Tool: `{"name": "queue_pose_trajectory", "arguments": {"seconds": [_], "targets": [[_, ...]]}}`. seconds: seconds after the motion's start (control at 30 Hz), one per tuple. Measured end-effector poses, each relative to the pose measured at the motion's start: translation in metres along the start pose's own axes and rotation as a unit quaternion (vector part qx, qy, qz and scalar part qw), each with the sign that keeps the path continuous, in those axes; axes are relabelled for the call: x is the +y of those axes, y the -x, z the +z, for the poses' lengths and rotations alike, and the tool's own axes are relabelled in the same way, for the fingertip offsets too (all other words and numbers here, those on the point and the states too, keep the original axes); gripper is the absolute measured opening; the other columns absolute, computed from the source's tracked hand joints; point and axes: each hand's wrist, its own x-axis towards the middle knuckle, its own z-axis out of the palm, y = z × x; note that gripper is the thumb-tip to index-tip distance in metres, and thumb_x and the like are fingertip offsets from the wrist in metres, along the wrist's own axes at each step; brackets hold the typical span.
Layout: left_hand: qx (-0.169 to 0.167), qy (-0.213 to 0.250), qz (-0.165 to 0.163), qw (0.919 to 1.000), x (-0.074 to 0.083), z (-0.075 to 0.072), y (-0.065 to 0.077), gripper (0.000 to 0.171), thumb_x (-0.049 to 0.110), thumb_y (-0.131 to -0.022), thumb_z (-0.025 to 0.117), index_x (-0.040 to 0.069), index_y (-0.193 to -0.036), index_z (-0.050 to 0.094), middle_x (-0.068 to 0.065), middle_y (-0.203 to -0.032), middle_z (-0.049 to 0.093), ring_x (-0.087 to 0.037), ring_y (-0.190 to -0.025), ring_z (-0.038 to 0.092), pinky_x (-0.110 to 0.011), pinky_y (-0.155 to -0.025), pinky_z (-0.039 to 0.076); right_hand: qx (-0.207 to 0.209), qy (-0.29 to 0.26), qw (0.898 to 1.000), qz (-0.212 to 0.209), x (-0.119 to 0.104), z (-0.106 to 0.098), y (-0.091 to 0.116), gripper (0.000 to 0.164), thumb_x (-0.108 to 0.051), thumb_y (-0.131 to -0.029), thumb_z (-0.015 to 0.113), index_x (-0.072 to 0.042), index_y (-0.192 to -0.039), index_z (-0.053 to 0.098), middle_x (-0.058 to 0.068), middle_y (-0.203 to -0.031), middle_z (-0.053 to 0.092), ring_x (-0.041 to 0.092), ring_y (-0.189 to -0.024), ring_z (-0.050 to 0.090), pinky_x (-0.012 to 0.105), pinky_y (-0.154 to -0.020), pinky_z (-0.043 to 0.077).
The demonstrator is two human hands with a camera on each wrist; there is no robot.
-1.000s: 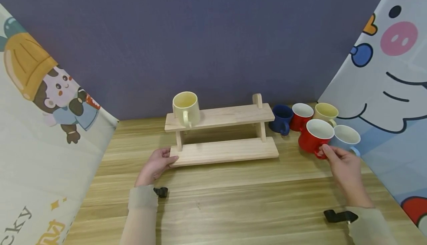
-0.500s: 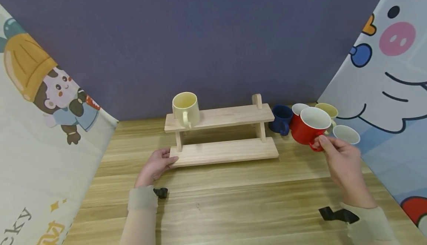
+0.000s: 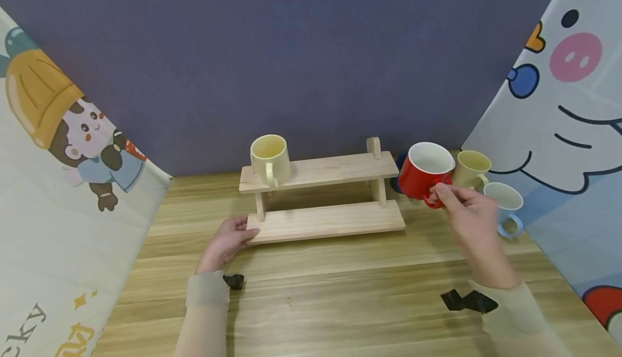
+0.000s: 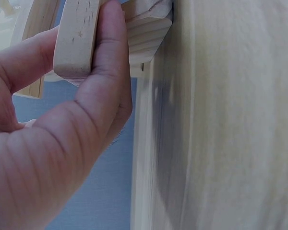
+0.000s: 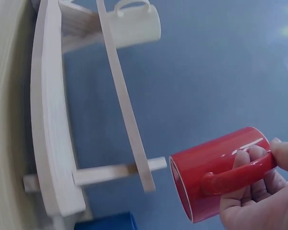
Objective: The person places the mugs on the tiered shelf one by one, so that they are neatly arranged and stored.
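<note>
My right hand (image 3: pixel 468 222) pinches the handle of a red mug (image 3: pixel 419 180) with a white inside, held up at the right end of a two-tier wooden shelf (image 3: pixel 330 222). In the right wrist view, fingers pass through the red mug's handle (image 5: pixel 240 176). My left hand (image 3: pixel 228 241) grips the left end of the lower board, thumb on top; the left wrist view shows fingers beneath the board's end (image 4: pixel 77 43). A pale yellow mug (image 3: pixel 272 162) stands upright on the upper board's left end, its handle toward me.
Right of the shelf stand a yellow mug (image 3: pixel 470 169) and a light blue mug (image 3: pixel 505 200) with a white inside. A blue mug (image 5: pixel 108 223) is mostly hidden behind the held one in the head view. A dark blue wall (image 3: pixel 311 65) rises behind the wooden table (image 3: pixel 311 303).
My right hand has lifted the red mug from among the other mugs and carried it left toward the shelf. My left hand stays on the lower board.
</note>
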Motion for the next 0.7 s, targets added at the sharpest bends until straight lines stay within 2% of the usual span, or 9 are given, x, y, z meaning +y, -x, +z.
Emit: {"name": "queue_pose_trajectory", "arguments": {"seconds": [0.17, 0.53, 0.7], "targets": [[0.001, 0.001, 0.0, 1.0, 0.002, 0.001, 0.002, 0.07, 0.003, -0.102, 0.063, -0.015, -0.154, 0.02, -0.031, -0.138, 0.048, -0.024, -0.106, 0.061, -0.034, -0.087, 0.055, -0.003, 0.055, 0.998, 0.002, -0.001, 0.021, -0.002, 0.025, -0.014, -0.098, 0.072, 0.009, -0.105, 0.073, 0.005, -0.084, 0.071, 0.016, -0.081, 0.067, 0.018, -0.082, 0.054], [-0.001, 0.0, -0.001, 1.0, 0.001, -0.001, -0.002, 0.072, 0.002, -0.101, 0.064, -0.015, -0.154, 0.019, -0.034, -0.143, 0.044, -0.031, -0.116, 0.058, -0.035, -0.09, 0.055, -0.017, 0.083, 0.996, -0.009, 0.0, 0.077, -0.009, 0.032, -0.019, -0.098, 0.072, 0.012, -0.104, 0.072, 0.007, -0.081, 0.071, 0.02, -0.082, 0.065, 0.022, -0.08, 0.055], [-0.002, -0.006, 0.001, 1.0, -0.002, -0.003, -0.003, 0.071, 0.002, -0.101, 0.063, -0.016, -0.154, 0.02, -0.034, -0.142, 0.044, -0.029, -0.112, 0.059, -0.035, -0.089, 0.055, -0.03, 0.07, 0.997, -0.007, 0.005, 0.101, -0.009, 0.031, -0.019, -0.098, 0.072, 0.012, -0.102, 0.073, 0.011, -0.083, 0.071, 0.023, -0.083, 0.064, 0.025, -0.082, 0.056]]}}
